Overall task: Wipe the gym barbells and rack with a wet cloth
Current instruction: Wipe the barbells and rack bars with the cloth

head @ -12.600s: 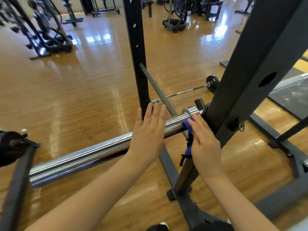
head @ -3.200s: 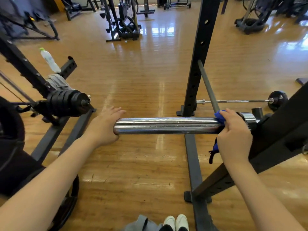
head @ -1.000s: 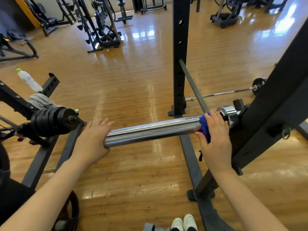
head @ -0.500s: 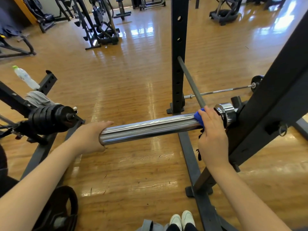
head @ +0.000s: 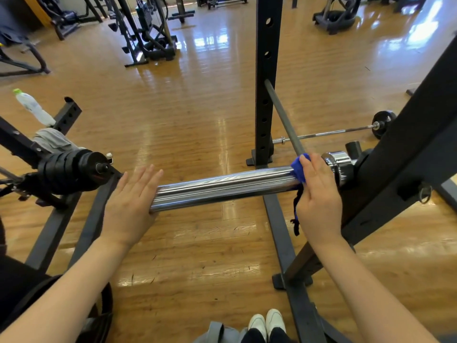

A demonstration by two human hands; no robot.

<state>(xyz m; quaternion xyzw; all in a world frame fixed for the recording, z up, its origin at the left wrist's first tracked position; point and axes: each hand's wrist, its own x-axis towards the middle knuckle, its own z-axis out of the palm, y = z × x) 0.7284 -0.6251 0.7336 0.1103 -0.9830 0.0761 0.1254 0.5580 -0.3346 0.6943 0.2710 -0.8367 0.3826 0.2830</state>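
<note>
Chrome barbell sleeve (head: 222, 188) lies roughly level across mid-frame, free end at left, collar (head: 336, 162) at right where it meets the slanted black rack post (head: 405, 154). Free end sits just beside the palm of the left hand (head: 129, 206). Open wood floor (head: 197, 125) shows above and below the sleeve along its whole bare length.

Left of the free end: a stack of black weight plates (head: 74, 173) on a neighbouring rack arm, near the left fingertips but apart from them. A plastic bottle (head: 33, 108) and a grey rag (head: 53, 142) sit on that same frame further left.

Behind the sleeve stands a perforated black upright (head: 265, 78); a thin grey bar (head: 284, 117) slants down from it to the right hand's position. A second barbell (head: 341, 131) lies on the floor beyond, well apart.

Left hand: fingers straight and spread, pointing away from the body, palm against the sleeve's end face; nothing gripped.

Right hand (head: 319, 196): fingers curled over the top of the sleeve close to the collar, pressing a blue cloth (head: 299, 167) onto the chrome. Cloth edge shows at the fingertips; a dark strap end hangs below the wrist.

White shoes (head: 265, 324) at bottom edge.
</note>
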